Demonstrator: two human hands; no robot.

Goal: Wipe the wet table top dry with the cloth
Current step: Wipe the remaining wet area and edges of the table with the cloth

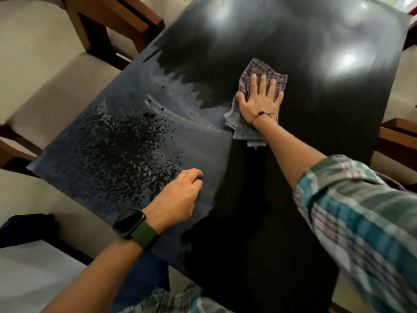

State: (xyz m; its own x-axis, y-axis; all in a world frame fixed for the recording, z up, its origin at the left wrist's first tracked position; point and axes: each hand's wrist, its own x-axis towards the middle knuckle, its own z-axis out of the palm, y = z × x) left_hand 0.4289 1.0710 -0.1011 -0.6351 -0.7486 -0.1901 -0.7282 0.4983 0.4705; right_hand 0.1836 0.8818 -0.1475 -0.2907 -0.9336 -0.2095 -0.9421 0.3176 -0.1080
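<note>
A dark table top (259, 199) fills the view. Its left half carries a pale wet film with a patch of droplets (126, 150) and streaks. A checked cloth (266, 71) lies flat near the table's middle. My right hand (259, 98) presses down on it with fingers spread, palm flat. My left hand (180, 190), with a watch on a green strap at the wrist, rests on the near left part of the table beside the droplets, its fingers curled under and holding nothing.
Wooden chairs with pale cushions (45, 71) stand along the table's left side. Another chair frame (397, 136) shows at the right edge. A dark blue fabric (24, 227) lies at the lower left. Light reflections shine on the far table top.
</note>
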